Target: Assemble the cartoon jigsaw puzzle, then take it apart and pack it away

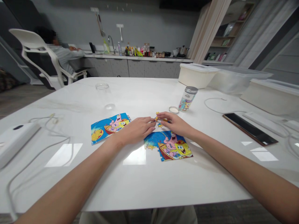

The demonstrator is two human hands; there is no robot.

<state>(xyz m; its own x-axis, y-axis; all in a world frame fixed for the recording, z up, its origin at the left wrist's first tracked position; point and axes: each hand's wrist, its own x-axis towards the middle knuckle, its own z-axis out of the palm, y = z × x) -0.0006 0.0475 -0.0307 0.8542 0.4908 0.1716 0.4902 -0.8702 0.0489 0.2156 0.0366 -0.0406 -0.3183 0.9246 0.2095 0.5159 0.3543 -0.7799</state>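
Observation:
A partly joined jigsaw puzzle (174, 146) with a pink starfish, a yellow sponge figure and a boat on blue lies on the white table, its left edge uneven. My right hand (175, 122) is just above it, fingertips closed on a small yellow puzzle piece (157, 116). Beside that piece, my left hand (137, 129) rests low over the table with its fingers stretched out; what lies under the palm is hidden. A few loose pieces (160, 125) show between the hands. The picture sheet (109, 126) with the same design lies left of my left hand, partly covered by it.
Behind my right hand stand a printed jar (187, 99) and a round lid (174, 109). A clear container (102, 87) is farther left. A phone (249, 128), cables and storage boxes (197, 76) occupy the right; a white power strip (17, 141) the left. A person sits beyond the table.

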